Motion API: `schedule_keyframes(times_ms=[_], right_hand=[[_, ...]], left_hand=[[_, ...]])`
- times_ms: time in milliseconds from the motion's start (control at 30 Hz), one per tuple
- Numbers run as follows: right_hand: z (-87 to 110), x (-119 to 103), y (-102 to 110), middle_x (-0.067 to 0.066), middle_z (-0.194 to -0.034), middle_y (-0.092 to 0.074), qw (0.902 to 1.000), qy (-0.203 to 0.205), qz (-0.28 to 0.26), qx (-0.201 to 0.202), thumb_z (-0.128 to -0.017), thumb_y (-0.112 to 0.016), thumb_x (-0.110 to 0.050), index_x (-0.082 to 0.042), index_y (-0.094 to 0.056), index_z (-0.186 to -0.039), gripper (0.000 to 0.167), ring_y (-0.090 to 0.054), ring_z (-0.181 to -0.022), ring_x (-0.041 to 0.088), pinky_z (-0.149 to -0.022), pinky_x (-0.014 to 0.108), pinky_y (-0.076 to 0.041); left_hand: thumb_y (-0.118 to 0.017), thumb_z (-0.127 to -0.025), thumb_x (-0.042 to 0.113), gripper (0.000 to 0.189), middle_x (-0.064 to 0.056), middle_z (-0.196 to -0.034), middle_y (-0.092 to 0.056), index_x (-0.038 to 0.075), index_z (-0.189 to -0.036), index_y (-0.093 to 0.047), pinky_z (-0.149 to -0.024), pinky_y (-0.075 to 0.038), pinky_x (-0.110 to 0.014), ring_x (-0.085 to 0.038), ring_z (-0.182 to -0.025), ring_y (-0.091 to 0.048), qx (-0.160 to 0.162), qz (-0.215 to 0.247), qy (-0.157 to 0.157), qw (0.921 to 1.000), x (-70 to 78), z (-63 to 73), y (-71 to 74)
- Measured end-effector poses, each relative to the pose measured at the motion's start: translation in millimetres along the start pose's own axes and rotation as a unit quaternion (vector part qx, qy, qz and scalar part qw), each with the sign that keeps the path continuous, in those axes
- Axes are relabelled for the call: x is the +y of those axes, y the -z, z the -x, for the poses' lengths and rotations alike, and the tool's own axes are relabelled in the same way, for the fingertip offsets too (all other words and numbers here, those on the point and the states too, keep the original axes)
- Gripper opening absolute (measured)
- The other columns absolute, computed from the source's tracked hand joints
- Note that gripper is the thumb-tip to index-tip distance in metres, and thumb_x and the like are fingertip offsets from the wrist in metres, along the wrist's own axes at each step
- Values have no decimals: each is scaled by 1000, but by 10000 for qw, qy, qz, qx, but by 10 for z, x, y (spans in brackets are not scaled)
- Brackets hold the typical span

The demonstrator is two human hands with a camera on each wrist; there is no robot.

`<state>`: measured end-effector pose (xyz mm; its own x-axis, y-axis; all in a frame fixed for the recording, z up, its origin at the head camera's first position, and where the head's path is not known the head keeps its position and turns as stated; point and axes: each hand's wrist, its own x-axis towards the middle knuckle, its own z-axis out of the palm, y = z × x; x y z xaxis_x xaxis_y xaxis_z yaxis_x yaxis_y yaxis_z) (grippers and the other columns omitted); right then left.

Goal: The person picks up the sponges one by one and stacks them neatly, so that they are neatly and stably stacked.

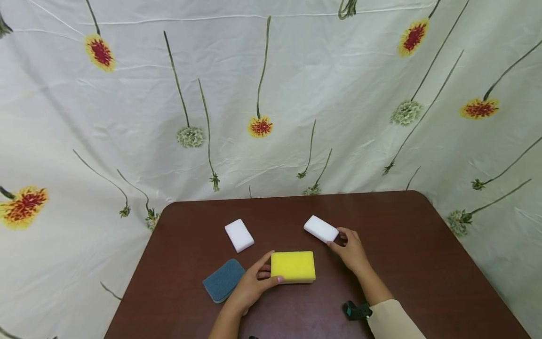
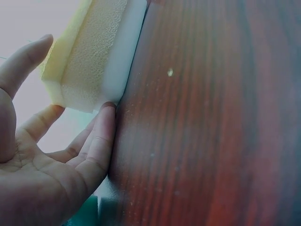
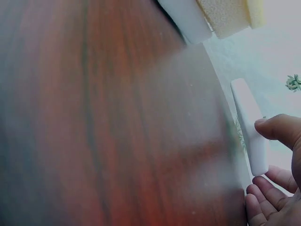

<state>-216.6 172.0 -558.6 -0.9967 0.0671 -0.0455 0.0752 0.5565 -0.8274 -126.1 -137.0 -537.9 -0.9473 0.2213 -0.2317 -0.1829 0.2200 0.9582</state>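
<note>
A yellow sponge [image 1: 293, 266] with a beige foam layer lies flat on a white block [image 2: 124, 52], which rests on the table. My left hand [image 1: 251, 284] holds the left end of this stack, thumb at the near corner and index finger at the far one. In the left wrist view, other fingertips meet the white block low down. Farther back on the right, my right hand [image 1: 351, 249] pinches the right end of a white sponge [image 1: 321, 229] between thumb and fingers.
Behind the left hand lies another white sponge [image 1: 239, 235]. A blue sponge [image 1: 224, 280] sits left of that hand, partly overlapped by it. The dark brown table [image 1: 381, 212] ends at a hanging flowered cloth [image 1: 296, 84]. A dark band [image 1: 356, 310] circles the right wrist.
</note>
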Motion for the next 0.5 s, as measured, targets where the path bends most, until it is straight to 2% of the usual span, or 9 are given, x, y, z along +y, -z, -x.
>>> schedule_keyframes(times_ms=[300,500], right_hand=[[96,-78,73,18,-144,-46,9992,162,-348,64,-92,-75,-19,-4,-48,-143,60,-51,-132,37,-107,51,-46],[179,-169,126,16,-142,-48,9980,389,-467,176,-91,-76,-17,-5,-49,-144,61,-52,-130,35,-106,50,-46]], left_hand=[[-80,-86,41,89,-17,-132,-56,28,-160,-32,-86,-54,-35,-22,-109,-60,-6,-28,1,10000,1,-2,-7],[-79,-87,40,91,-18,-138,-53,28,-161,-27,-86,-54,-36,-23,-111,-60,-20,28,-22,10000,14,-5,-11]])
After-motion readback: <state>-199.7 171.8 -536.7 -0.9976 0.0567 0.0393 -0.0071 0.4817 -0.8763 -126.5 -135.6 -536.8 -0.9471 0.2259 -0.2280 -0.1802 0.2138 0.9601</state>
